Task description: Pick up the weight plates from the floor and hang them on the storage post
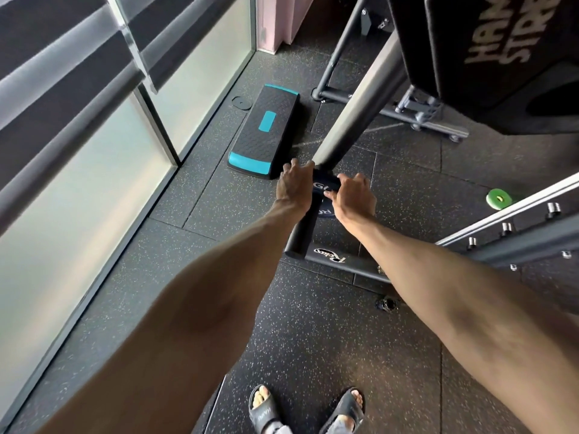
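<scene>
both hands were closed on one black weight plate (326,184), seen edge-on. the left hand (296,183) curled over its rim at nine o'clock and the right hand (352,195) at three o'clock. the plate sat right at the lower tip of the silver storage post (360,101), which slanted away toward one o'clock. whether the hole was on the post i could not tell. white letters "gu" showed on the plate between the hands, the rest covered.

a black tube (305,228) ran from just beneath the plate toward six o'clock and met a base bar (338,261) marked "relax". the black pad (501,48) up at one o'clock read "hamm" and "stre", cut off at the edge. a small green plate (499,198) lay flat on the floor at three o'clock, just beside a grey rail (507,220) studded with pegs.

room was tight. a black and teal step (266,130) lay at eleven o'clock, its near corner just beside the left hand. past it was only a narrow strip of floor before the sill of the glazed wall (94,183), which ran along the whole nine o'clock side. the widest open patch of speckled rubber floor (313,339) lay between the base bar and the person's black sandals (354,405) at six o'clock.
</scene>
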`<control>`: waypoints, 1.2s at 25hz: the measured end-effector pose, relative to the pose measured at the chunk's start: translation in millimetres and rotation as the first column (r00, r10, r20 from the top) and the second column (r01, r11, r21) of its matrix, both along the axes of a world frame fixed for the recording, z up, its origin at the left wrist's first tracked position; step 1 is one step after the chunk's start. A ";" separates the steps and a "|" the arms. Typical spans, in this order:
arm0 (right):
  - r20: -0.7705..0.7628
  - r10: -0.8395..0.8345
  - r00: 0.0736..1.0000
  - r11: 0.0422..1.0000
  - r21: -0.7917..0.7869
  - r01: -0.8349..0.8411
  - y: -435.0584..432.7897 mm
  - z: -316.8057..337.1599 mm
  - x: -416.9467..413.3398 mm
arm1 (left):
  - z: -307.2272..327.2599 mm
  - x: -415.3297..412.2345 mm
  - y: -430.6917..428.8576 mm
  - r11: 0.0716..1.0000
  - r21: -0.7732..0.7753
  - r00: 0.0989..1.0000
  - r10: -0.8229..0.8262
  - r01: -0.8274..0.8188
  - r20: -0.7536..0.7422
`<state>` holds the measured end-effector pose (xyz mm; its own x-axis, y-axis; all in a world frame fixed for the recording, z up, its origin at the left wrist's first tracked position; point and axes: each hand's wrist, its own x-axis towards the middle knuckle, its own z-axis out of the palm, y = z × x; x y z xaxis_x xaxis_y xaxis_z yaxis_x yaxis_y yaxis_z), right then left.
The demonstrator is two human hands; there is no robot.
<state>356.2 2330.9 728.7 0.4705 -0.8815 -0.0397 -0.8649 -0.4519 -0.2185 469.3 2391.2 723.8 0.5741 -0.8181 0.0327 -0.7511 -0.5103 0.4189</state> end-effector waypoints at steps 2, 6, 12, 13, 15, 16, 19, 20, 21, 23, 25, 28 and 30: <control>0.017 -0.019 1.000 1.000 0.006 0.019 4.0 -2.0 -4.5 | 1.0 -9.0 -1.1 0.999 0.010 0.999 0.047 -0.047 0.003; 0.012 -0.053 0.999 0.997 0.055 0.052 26.7 3.4 -24.9 | 18.4 -39.4 12.3 0.999 0.032 0.999 0.034 -0.036 0.039; -0.027 0.033 0.999 0.981 0.192 -0.027 68.8 30.4 -106.0 | 51.0 -100.4 50.7 0.992 0.053 0.993 -0.114 0.116 -0.035; -0.004 0.035 0.999 0.969 0.244 -0.033 77.5 34.5 -130.6 | 50.7 -116.4 57.5 0.971 0.123 0.977 -0.197 0.206 -0.085; 0.031 0.012 0.999 0.939 0.344 -0.022 90.7 33.5 -193.2 | 44.7 -157.8 64.1 0.855 0.328 0.916 -0.373 0.401 -0.148; 0.024 0.009 1.000 0.927 0.374 -0.018 96.3 32.9 -228.2 | 43.2 -184.2 64.6 0.760 0.445 0.879 -0.444 0.473 -0.176; -0.044 -0.028 0.999 0.880 0.473 0.045 104.4 19.3 -343.3 | 37.8 -288.8 54.0 0.519 0.628 0.784 -0.566 0.579 -0.255; -0.060 -0.076 0.995 0.859 0.504 0.096 103.7 11.0 -388.8 | 36.7 -336.3 47.8 0.485 0.631 0.756 -0.598 0.606 -0.266; -0.055 -0.130 0.990 0.846 0.514 0.140 103.8 5.7 -431.2 | 35.7 -382.1 41.8 0.461 0.617 0.720 -0.640 0.638 -0.267; -0.039 -0.240 0.970 0.830 0.509 0.226 101.2 3.0 -511.4 | 35.9 -477.6 32.6 0.426 0.557 0.641 -0.719 0.713 -0.270; 0.016 -0.317 0.948 0.822 0.503 0.266 100.1 6.3 -591.2 | 39.9 -574.7 26.6 0.349 0.496 0.541 -0.778 0.795 -0.319; 0.052 -0.390 0.919 0.804 0.505 0.312 99.5 15.0 -690.4 | 41.7 -690.2 16.6 0.240 0.481 0.440 -0.821 0.843 -0.364; 0.053 -0.466 0.883 0.766 0.523 0.373 92.9 8.2 -747.2 | 32.2 -745.2 4.2 0.246 0.474 0.448 -0.809 0.845 -0.380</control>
